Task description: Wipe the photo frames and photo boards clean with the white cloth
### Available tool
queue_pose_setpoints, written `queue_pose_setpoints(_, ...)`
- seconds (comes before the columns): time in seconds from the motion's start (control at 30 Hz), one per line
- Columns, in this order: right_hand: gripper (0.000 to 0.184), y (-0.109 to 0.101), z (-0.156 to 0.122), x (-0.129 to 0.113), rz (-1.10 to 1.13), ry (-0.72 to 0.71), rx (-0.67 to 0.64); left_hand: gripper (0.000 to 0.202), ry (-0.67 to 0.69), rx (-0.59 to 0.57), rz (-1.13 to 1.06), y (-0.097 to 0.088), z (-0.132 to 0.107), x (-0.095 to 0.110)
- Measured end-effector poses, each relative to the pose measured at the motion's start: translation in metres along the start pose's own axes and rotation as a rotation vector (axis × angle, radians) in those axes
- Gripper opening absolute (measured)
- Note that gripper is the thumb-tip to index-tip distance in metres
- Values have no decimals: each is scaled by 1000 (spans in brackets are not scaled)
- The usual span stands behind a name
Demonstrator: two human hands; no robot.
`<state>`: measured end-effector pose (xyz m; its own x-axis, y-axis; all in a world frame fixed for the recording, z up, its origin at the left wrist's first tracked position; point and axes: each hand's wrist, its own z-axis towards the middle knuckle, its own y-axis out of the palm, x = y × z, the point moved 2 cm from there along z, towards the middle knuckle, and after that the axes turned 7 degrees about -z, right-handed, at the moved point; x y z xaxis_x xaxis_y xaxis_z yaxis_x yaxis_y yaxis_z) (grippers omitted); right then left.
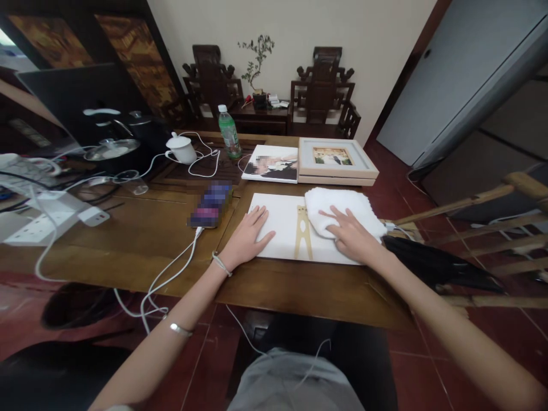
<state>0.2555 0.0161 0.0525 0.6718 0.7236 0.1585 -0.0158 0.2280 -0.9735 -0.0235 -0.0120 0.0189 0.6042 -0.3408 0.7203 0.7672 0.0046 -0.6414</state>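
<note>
A white board with a tan stand on its back lies flat on the wooden table. My left hand rests open and flat on the board's left part. My right hand lies open, fingers spread, pressing on a white folded cloth that covers the board's right part.
A photo print and a framed picture lie behind the board. A phone on a white cable, a white teapot, a green bottle, a power strip and pot lids crowd the left. A black umbrella lies at right.
</note>
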Motion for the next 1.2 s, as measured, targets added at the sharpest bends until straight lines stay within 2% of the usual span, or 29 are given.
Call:
queue_pose_setpoints(0.13, 48, 9, 29, 20, -46, 55, -17, 60, -3, -12, 126, 3, 9, -5)
queue_pose_setpoints(0.27, 48, 14, 36, 18, -85, 78, -44, 63, 8, -25, 249, 4, 13, -9)
queue_pose_setpoints(0.37, 45, 11, 19, 0, -97, 60, -46, 64, 15, -32, 282, 3, 13, -10)
queue_pose_setpoints(0.57, 40, -7, -41, -49, -43, 10, 0, 64, 34, -27, 272, 1, 13, -10)
queue_pose_setpoints(0.67, 38, -14, -55, -56, 7, -16, -7, 64, 52, -34, 271, 0, 13, -12)
queue_pose_setpoints(0.77, 38, -14, -45, -43, 60, -11, -21, 65, 72, -41, 272, 0, 14, -14)
queue_pose_setpoints(1.0, 30, 8, 22, 11, 52, 112, 15, 64, 57, -34, 251, 0, 14, -13)
queue_pose_setpoints(1.1, 28, 15, 35, 18, -3, 145, 37, 64, 41, -32, 235, 0, 14, -12)
queue_pose_setpoints(1.2, 27, 16, 29, 12, -22, 132, 30, 63, 28, -33, 228, 0, 14, -11)
